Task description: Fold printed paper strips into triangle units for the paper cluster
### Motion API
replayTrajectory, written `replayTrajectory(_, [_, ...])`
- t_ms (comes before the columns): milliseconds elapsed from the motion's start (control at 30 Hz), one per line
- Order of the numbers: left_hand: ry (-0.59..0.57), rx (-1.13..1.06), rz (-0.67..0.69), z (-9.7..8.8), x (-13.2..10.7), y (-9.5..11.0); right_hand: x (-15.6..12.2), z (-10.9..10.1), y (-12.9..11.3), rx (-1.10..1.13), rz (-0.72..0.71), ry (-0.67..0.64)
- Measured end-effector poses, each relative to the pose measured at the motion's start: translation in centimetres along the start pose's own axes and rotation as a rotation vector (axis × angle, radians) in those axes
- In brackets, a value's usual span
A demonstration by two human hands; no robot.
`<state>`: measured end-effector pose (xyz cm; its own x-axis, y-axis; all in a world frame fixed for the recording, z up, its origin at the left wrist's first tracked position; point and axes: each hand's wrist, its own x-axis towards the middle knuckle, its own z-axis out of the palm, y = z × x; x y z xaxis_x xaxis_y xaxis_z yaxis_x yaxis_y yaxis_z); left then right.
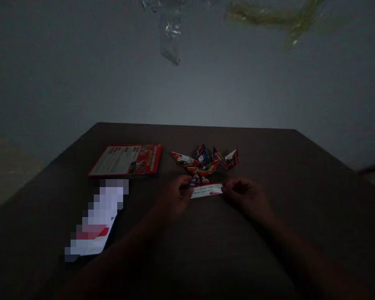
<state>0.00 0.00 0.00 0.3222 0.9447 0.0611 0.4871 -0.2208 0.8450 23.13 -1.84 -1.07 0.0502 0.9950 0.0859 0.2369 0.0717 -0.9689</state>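
Both hands hold a narrow piece of folded printed paper (206,190), pale with a red edge, just above or on the table. My left hand (178,192) pinches its left end between thumb and fingers. At the right end, the fingertips of my right hand (245,193) are closed on the paper. Right behind it lie several folded paper shapes, boat-like, in red, white and dark print; one yellow-and-red folded paper (203,168) is nearest the middle. Another folded paper (233,159) rests at the right of the group. Dim light hides fine detail.
A stack of red-and-white printed leaflets (121,160) lies at the left on the dark table (253,141). In front of it is a bright, pixelated flat object (96,246), perhaps a phone. The grey wall (206,91) behind carries tape pieces (170,39).
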Motion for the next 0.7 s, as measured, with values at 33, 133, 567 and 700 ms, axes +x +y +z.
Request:
replayTrajectory(33, [0.006,0.006,-0.004,-0.03,0.10,0.18,-0.01,-0.03,-0.05,-0.002,-0.010,0.006])
replayTrajectory(133, [0.018,0.006,-0.012,-0.13,0.33,0.53,-0.05,-0.10,-0.23,-0.015,-0.029,0.015])
replayTrajectory(567, [0.003,-0.093,0.011,0.10,0.44,-0.11,-0.16,-0.06,-0.92,-0.093,-0.009,-0.035])
replayTrajectory(700, [-0.014,-0.068,0.002,0.03,0.39,-0.13,-0.19,-0.12,-0.81,-0.090,-0.001,-0.029])
